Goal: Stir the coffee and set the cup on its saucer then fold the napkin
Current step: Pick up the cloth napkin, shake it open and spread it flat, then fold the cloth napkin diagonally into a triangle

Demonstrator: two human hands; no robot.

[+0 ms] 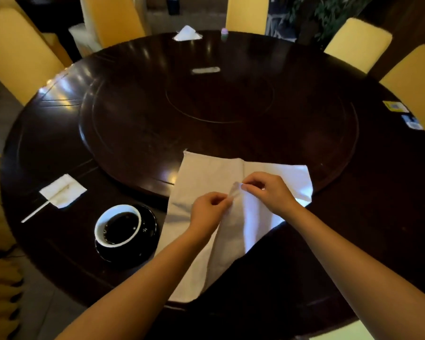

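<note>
A white cloth napkin [206, 173] lies spread on the dark round table in front of me, partly folded over on itself. My left hand [207, 211] and my right hand [270, 191] both pinch one lifted corner of it near the middle. To the left a white cup [101, 224] full of dark coffee stands on its black saucer [150, 217]. A white stir stick [35, 213] lies left of the cup, its end resting on a small stained paper napkin [63, 191].
The table [59, 148] carries a large dark turntable [219, 106] in its middle. A tissue box [187, 34] and a small purple-capped item [224, 33] stand at the far edge. Cards [396, 107] lie at the right rim. Yellow chairs [17, 55] ring the table.
</note>
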